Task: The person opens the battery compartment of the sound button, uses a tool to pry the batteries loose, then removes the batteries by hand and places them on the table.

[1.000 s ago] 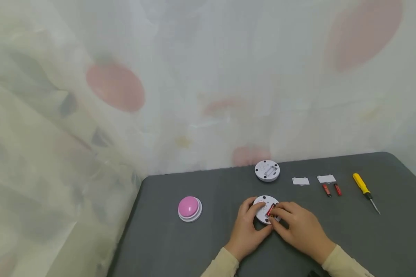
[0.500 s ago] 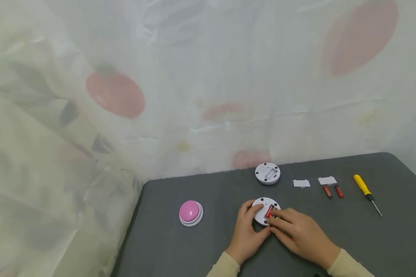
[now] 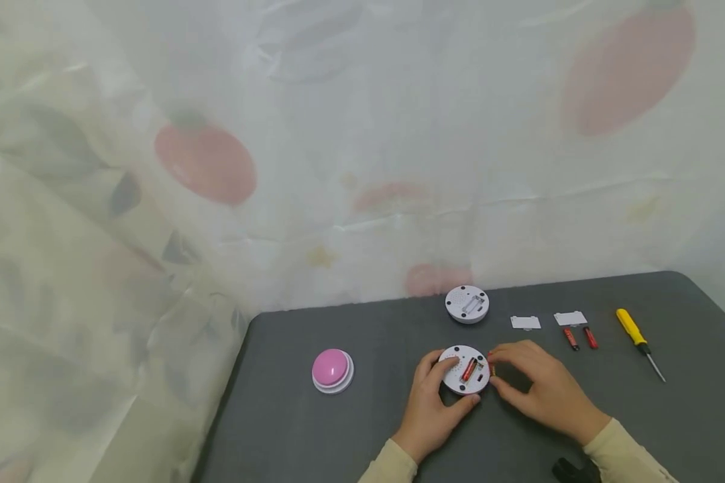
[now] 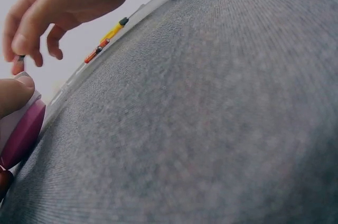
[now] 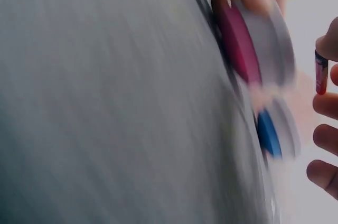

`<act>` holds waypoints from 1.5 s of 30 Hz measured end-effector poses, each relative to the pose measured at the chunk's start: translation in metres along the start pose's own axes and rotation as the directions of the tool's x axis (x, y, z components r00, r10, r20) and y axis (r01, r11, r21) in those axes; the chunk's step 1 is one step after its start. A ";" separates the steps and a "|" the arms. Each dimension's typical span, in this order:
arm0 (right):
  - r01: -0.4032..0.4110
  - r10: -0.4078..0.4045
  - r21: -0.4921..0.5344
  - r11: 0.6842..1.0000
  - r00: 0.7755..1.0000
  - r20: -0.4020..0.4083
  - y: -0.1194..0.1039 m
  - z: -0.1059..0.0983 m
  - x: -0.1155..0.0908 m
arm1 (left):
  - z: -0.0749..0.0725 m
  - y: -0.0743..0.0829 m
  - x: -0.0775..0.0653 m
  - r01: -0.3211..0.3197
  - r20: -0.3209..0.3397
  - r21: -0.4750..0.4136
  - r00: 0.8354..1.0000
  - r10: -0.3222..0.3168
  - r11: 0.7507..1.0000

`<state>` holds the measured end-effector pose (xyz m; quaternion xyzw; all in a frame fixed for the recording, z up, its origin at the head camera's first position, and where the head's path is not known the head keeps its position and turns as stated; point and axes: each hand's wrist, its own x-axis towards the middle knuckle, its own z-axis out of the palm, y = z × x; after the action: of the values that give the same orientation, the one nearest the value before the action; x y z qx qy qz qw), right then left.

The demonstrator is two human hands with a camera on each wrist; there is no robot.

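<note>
My left hand grips the rim of a round white push-button buzzer, turned underside up. Its pink dome faces down in the left wrist view. One red battery lies in the uncovered compartment, beside a bare slot. Just off the buzzer's right edge, my right hand pinches a second red battery between thumb and fingertips. The right wrist view shows that battery's dark end near the thumb.
Behind stands another upturned buzzer, its compartment bare and its dome blue. A pink-domed buzzer sits at left. Rightward lie two white covers, two red batteries and a yellow-handled screwdriver on the grey table.
My right hand has moved from over the battery compartment to the buzzer's right side, a battery between its fingers. The left hand keeps its grip on the buzzer.
</note>
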<state>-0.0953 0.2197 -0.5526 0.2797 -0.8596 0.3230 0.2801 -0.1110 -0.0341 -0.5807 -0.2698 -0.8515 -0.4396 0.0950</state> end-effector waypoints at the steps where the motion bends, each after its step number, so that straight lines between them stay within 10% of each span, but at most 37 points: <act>1: -0.018 0.018 -0.011 1.000 1.000 0.005 0.007 -0.004 0.000 | 0.000 0.001 0.001 0.003 0.003 0.003 1.000 -0.003 1.000; 12: -0.113 0.130 -0.238 0.965 0.990 0.058 0.057 -0.029 -0.008 | -0.001 0.004 0.000 0.046 0.015 0.002 0.999 -0.046 0.999; 32: -0.050 0.094 -0.344 0.938 0.989 0.111 0.063 -0.026 -0.004 | -0.003 0.005 -0.001 0.038 0.019 0.008 0.999 -0.038 0.999; 45: -0.120 0.114 -0.106 0.987 0.992 -0.062 0.007 -0.008 0.014 | -0.005 0.006 -0.001 -0.039 0.026 0.008 0.999 0.039 0.999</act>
<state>-0.1067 0.2256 -0.5410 0.2038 -0.8828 0.2989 0.2995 -0.1076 -0.0356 -0.5741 -0.2915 -0.8490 -0.4306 0.0935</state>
